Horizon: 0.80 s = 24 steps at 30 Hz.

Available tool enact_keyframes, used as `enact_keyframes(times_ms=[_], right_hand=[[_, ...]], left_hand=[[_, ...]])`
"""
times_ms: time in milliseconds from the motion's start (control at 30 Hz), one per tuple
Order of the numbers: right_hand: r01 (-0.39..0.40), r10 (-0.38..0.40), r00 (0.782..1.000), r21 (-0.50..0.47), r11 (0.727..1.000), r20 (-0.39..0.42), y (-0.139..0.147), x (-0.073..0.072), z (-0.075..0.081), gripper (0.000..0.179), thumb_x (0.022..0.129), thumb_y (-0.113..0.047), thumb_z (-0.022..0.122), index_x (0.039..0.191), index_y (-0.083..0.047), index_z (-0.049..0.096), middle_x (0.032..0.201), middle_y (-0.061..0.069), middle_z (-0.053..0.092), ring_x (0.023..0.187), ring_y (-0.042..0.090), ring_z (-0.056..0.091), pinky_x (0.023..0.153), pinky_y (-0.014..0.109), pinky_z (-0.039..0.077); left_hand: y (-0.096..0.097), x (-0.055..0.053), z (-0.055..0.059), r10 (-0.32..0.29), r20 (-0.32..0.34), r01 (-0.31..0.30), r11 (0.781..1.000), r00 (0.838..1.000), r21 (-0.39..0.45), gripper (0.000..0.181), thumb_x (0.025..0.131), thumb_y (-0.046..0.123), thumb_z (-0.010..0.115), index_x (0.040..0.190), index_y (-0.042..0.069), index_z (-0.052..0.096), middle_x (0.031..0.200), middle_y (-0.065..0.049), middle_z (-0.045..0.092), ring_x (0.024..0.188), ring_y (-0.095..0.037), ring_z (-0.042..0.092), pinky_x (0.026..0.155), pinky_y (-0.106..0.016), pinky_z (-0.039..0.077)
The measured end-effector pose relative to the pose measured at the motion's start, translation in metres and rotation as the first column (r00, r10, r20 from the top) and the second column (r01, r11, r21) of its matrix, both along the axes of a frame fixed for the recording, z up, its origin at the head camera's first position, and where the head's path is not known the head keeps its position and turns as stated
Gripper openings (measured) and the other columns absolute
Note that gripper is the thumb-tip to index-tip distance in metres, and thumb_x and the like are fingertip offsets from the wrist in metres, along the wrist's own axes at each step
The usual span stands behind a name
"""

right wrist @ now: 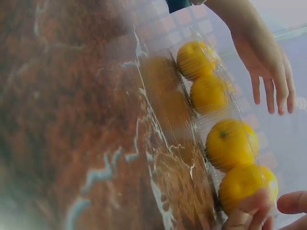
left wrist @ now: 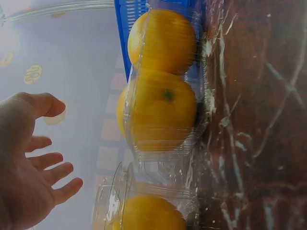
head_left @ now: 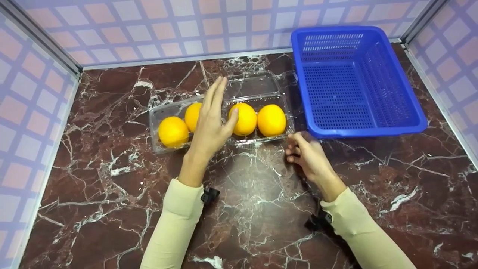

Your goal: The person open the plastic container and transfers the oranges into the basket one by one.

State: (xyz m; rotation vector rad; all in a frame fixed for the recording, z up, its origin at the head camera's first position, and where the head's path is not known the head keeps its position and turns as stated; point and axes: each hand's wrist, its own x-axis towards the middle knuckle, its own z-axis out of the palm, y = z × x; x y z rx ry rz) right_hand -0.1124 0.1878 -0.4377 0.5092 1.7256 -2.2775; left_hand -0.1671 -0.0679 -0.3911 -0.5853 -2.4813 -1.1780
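Two clear plastic clamshell boxes stand side by side with oranges in them. The right box holds two, a left orange and a right orange; its clear lid is raised at the back. In the left box an orange shows fully, and another orange is partly hidden by my left hand. That hand hovers over the boxes with straight, spread fingers, holding nothing. Beside the right box's front corner, my right hand has loosely bent fingers; its thumb is apart from them.
A blue plastic basket stands at the back right, close to the right box, with no contents visible. The marble-patterned tabletop is bordered by checkered panels at the back and both sides. Both wrists wear small black cameras.
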Motion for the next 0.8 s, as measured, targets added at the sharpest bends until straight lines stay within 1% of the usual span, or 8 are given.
enact_keyframes(times_ms=[133,200,267,367,433,500,667,800], right_hand=[[-0.03,0.031,0.999,0.022,0.999,-0.032,-0.005,0.006,0.008,0.009,0.105,-0.011,0.054,0.099,-0.008,0.047,0.063,-0.005,0.037,0.052,0.008,0.037,0.047,0.016,0.031],[-0.081,0.082,0.994,0.024,0.996,-0.066,-0.007,0.008,0.014,0.013,0.105,-0.01,0.053,0.093,-0.009,0.048,0.061,-0.006,0.035,0.05,0.006,0.033,0.047,0.016,0.026],[-0.138,0.14,0.985,0.025,0.99,-0.098,-0.009,0.011,0.02,0.016,0.105,-0.008,0.054,0.09,-0.01,0.049,0.06,-0.006,0.036,0.05,0.006,0.032,0.047,0.015,0.025],[-0.209,0.217,0.965,0.067,0.976,-0.148,-0.011,0.014,0.028,0.013,0.105,-0.006,0.055,0.093,-0.01,0.052,0.063,-0.004,0.042,0.053,0.008,0.038,0.048,0.017,0.03],[-0.227,0.249,0.951,0.133,0.965,-0.184,-0.013,0.015,0.032,0.007,0.104,-0.005,0.057,0.098,-0.008,0.056,0.068,-0.002,0.048,0.056,0.01,0.045,0.05,0.018,0.037],[-0.226,0.271,0.938,0.21,0.951,-0.218,-0.016,0.016,0.035,0.002,0.103,-0.005,0.06,0.103,-0.006,0.059,0.076,0.003,0.057,0.06,0.013,0.051,0.053,0.02,0.044],[-0.21,0.325,0.892,0.347,0.914,-0.314,-0.025,0.015,0.045,0.018,0.101,-0.003,0.064,0.118,0.002,0.06,0.099,0.011,0.066,0.072,0.016,0.059,0.06,0.022,0.051],[-0.184,0.36,0.838,0.41,0.893,-0.41,-0.033,0.01,0.053,0.025,0.1,-0.001,0.065,0.123,0.007,0.06,0.108,0.013,0.067,0.09,0.022,0.065,0.074,0.025,0.058]], left_hand=[[0.001,0.011,-0.007,-0.013,0.032,0.014,0.999,0.999,-0.047,0.073,0.102,0.012,0.065,0.165,0.0,0.03,0.171,-0.019,0.032,0.158,-0.032,0.031,0.133,-0.035,0.018],[0.001,0.017,-0.009,-0.017,0.046,0.021,0.997,0.999,-0.075,0.072,0.103,0.012,0.065,0.165,-0.001,0.03,0.17,-0.02,0.034,0.158,-0.033,0.032,0.133,-0.039,0.019],[0.001,0.024,-0.011,-0.016,0.069,0.024,0.994,0.998,-0.11,0.072,0.103,0.014,0.064,0.165,0.0,0.03,0.17,-0.02,0.033,0.158,-0.035,0.032,0.133,-0.048,0.021],[0.0,0.034,-0.014,-0.02,0.1,0.038,0.984,0.995,-0.176,0.071,0.104,0.016,0.063,0.165,0.0,0.03,0.17,-0.02,0.033,0.158,-0.037,0.031,0.13,-0.061,0.023],[-0.002,0.041,-0.015,-0.026,0.106,0.049,0.975,0.994,-0.217,0.072,0.104,0.018,0.063,0.165,-0.001,0.03,0.17,-0.021,0.033,0.158,-0.039,0.031,0.128,-0.065,0.023],[-0.004,0.047,-0.017,-0.032,0.104,0.057,0.967,0.994,-0.247,0.071,0.104,0.018,0.063,0.164,-0.002,0.031,0.169,-0.022,0.034,0.158,-0.039,0.031,0.129,-0.063,0.023],[-0.011,0.062,-0.021,-0.053,0.072,0.07,0.961,0.996,-0.268,0.068,0.103,0.017,0.065,0.161,-0.006,0.036,0.166,-0.024,0.038,0.157,-0.04,0.033,0.13,-0.057,0.025],[-0.014,0.071,-0.024,-0.094,0.056,0.106,0.956,0.994,-0.275,0.068,0.102,0.015,0.068,0.159,-0.007,0.039,0.165,-0.027,0.039,0.157,-0.042,0.033,0.13,-0.057,0.026]])
